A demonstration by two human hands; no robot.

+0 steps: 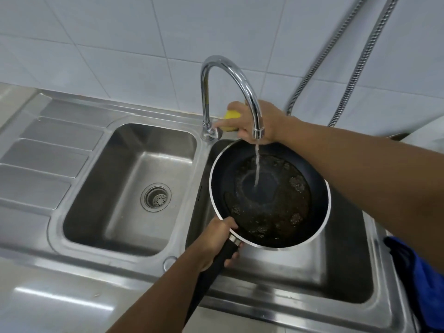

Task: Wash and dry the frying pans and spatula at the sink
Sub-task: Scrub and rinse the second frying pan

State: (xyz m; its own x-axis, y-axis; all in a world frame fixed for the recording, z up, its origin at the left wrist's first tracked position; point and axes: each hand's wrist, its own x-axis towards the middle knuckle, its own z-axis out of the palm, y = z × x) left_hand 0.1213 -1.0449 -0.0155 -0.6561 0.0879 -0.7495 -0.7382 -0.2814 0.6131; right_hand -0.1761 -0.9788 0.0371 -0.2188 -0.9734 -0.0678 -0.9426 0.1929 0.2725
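A black frying pan (271, 195) with a silver rim hangs over the right sink basin (300, 267), dirty water and greasy bubbles in it. My left hand (216, 241) grips its black handle close to the pan. Water runs from the chrome tap (230, 75) into the pan's middle. My right hand (259, 121) reaches behind the spout and holds a yellow sponge (231, 118) by the tap's base. No spatula or second pan shows.
The left basin (125, 188) with a round drain lies beside the pan, and a ribbed draining board (48, 159) further left. A blue cloth (418, 280) lies at the right edge. A metal hose (341, 51) hangs on the white tiled wall.
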